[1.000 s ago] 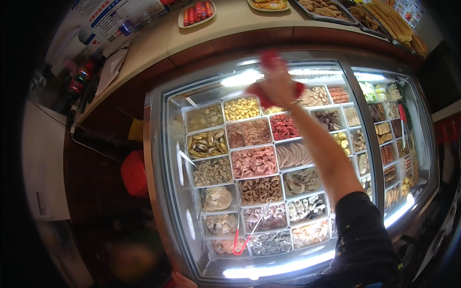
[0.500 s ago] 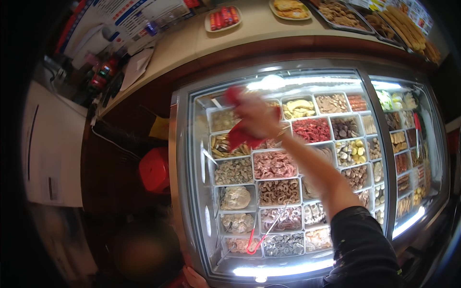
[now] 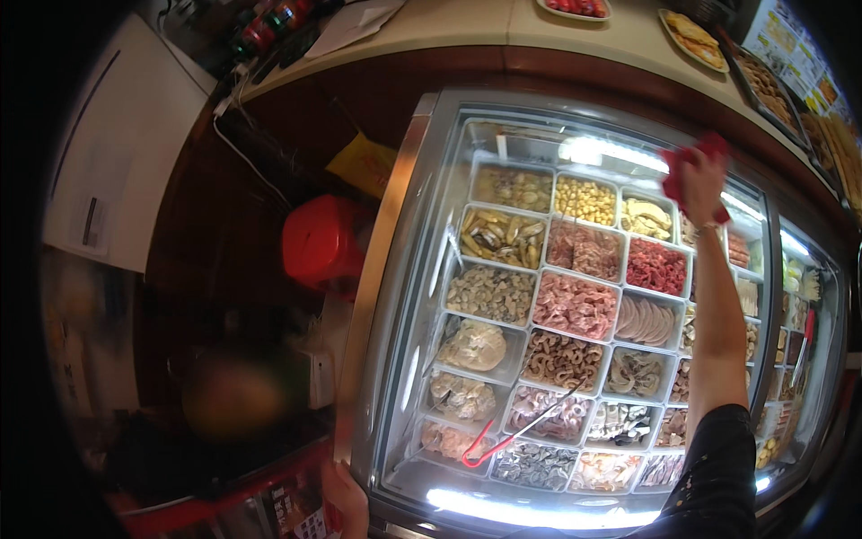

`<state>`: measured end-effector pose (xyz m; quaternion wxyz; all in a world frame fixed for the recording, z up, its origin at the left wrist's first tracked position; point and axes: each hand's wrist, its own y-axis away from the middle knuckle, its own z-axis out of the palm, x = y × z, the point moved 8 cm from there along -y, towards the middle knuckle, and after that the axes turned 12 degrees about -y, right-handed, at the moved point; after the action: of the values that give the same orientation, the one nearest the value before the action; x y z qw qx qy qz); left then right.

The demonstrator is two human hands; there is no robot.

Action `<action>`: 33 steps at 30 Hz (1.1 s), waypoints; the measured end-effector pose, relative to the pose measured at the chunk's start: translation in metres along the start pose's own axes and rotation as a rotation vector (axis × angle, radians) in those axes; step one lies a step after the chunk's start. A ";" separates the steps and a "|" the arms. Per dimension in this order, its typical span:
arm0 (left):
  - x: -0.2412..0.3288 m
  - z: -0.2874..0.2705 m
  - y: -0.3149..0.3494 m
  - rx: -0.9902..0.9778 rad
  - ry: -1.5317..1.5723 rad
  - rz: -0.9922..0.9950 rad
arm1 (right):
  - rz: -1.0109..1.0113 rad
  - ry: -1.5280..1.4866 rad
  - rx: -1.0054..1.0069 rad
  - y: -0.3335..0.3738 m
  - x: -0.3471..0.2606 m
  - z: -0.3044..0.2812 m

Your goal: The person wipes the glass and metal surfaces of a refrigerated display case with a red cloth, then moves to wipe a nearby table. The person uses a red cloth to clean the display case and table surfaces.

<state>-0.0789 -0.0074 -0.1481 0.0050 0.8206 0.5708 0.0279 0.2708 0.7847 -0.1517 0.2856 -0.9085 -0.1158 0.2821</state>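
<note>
A red cloth (image 3: 673, 175) is bunched under my right hand (image 3: 703, 184), closed on it at the far right part of the display case's large glass pane (image 3: 539, 135). My right arm reaches over the glass from the lower right. Beneath the pane, several trays hold raw meat (image 3: 575, 304), mushrooms (image 3: 489, 294), yellow corn-like pieces (image 3: 584, 199) and sliced foods. Red-handled tongs (image 3: 489, 447) lie over the near trays. At the lower edge, part of my left hand (image 3: 346, 503) shows beside the case's near left corner; its fingers are mostly hidden.
A wooden counter (image 3: 431, 34) runs behind the case, with plates of red-wrapped sausages (image 3: 579, 9) and yellow food (image 3: 694, 40). Trays of fried food (image 3: 768, 85) stand at the far right. A red plastic stool (image 3: 321, 242) and yellow bag (image 3: 364, 164) are left of the case.
My right hand has swept the red cloth rightward across the glass, from above the left trays to the far right. The view has shifted, so the case sits further right and tilted.
</note>
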 end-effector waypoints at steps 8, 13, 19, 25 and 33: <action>0.018 -0.012 -0.010 0.108 0.098 0.104 | -0.431 -0.844 -0.493 0.100 -0.386 0.119; 0.009 -0.012 -0.005 0.173 0.028 0.085 | -0.550 -0.837 -0.557 0.173 -0.469 0.086; 0.006 -0.014 -0.007 0.164 0.041 0.133 | -0.667 -0.568 -0.524 0.273 -0.507 -0.002; -0.009 -0.007 -0.001 0.132 0.060 0.098 | -0.682 -0.552 -0.717 0.418 -0.543 -0.112; -0.066 -0.015 0.004 0.033 1.364 -0.120 | -0.614 -0.778 -0.843 0.580 -0.541 -0.234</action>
<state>-0.0988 -0.0713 -0.1353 -0.3666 0.5864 0.4913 0.5295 -0.0058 0.0080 -0.0900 -0.0907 -0.6998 -0.5658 0.4266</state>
